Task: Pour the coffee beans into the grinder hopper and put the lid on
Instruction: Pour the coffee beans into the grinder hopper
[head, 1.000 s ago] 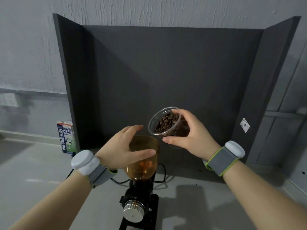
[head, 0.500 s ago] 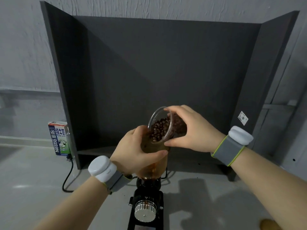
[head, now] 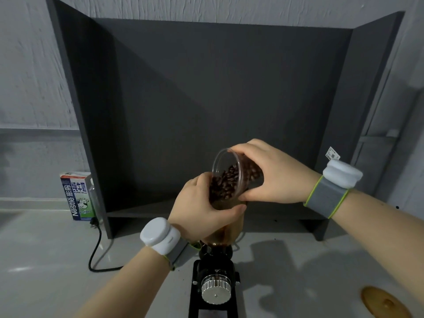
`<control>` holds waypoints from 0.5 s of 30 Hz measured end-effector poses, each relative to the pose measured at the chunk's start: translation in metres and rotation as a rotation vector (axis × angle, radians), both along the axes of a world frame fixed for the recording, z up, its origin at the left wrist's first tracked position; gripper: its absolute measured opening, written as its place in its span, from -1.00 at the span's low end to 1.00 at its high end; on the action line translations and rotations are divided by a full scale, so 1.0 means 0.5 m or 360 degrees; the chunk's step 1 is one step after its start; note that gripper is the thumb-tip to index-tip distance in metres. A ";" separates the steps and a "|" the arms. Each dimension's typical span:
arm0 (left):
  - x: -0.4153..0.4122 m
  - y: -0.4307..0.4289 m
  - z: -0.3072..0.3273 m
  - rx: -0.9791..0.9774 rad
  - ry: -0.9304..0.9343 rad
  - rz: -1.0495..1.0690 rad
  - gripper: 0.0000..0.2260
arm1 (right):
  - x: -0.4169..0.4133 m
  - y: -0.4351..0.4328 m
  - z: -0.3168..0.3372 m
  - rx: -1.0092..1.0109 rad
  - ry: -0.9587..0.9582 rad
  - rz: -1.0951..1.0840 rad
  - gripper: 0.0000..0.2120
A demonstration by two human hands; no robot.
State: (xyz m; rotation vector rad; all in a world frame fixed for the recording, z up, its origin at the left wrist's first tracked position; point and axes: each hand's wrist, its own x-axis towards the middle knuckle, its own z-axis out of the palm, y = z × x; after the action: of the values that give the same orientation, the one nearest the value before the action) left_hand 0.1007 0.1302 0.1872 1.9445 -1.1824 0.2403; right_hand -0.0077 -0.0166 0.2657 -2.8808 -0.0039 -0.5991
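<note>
My right hand grips a clear plastic cup tipped steeply leftward, and dark coffee beans slide from it toward the rim of the amber hopper. My left hand wraps around the hopper's upper part and hides most of its rim. The hopper sits on a black grinder with a silver knob on its front. An amber round lid lies flat on the counter at the lower right.
A dark three-sided board stands behind the grinder. A Nestle milk carton and a clear bottle stand at its left. A black power cord loops over the grey counter.
The cup has tipped further and dropped onto the hopper's rim, and beans now slide out. My left hand closed around the hopper. The view shifted so the lid shows at lower right.
</note>
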 end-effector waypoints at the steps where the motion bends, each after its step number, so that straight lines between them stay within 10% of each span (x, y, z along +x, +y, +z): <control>1: 0.001 0.001 -0.001 0.0000 0.0001 -0.0005 -0.33 | 0.000 0.003 0.000 -0.0016 -0.0003 -0.0005 -0.21; 15: 0.005 -0.001 -0.006 0.0006 -0.0084 0.0010 -0.36 | -0.005 0.031 0.005 -0.0220 0.0032 -0.0119 -0.21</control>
State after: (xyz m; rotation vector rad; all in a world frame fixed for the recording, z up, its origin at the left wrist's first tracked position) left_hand 0.1032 0.1298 0.1842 1.9562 -1.2115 0.2948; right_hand -0.0101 -0.0012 0.2681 -3.0321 0.0687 -0.6058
